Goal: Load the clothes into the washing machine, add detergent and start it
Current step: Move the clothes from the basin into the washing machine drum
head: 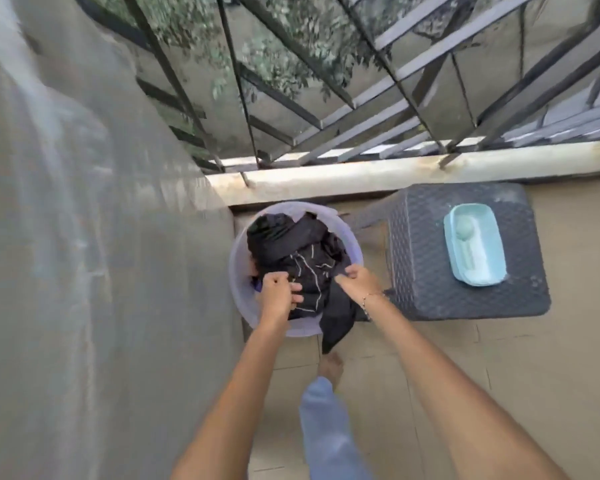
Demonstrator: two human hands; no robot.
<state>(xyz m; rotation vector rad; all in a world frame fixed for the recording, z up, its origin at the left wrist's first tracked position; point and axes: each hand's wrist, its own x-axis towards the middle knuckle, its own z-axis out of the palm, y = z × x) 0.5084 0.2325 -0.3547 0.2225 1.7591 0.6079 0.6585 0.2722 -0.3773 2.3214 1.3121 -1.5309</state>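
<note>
A round lilac tub (240, 299) stands on the floor by the low wall, filled with dark clothes (284, 244). One black garment with thin white lines hangs over the tub's near rim. My left hand (278, 295) is closed on the garment at the tub's near left side. My right hand (358, 277) pinches the same dark cloth at the near right side. A pale blue detergent box (474, 249) with a scoop in it rests on a dark woven stool (430, 292) to the right. No washing machine is clearly in view.
A grey blurred surface (84, 237) fills the left side. A low concrete ledge (395, 173) with black metal railings (326, 98) runs behind the tub. My foot and blue trouser leg (326, 420) are on the tiled floor (499, 358) below the tub.
</note>
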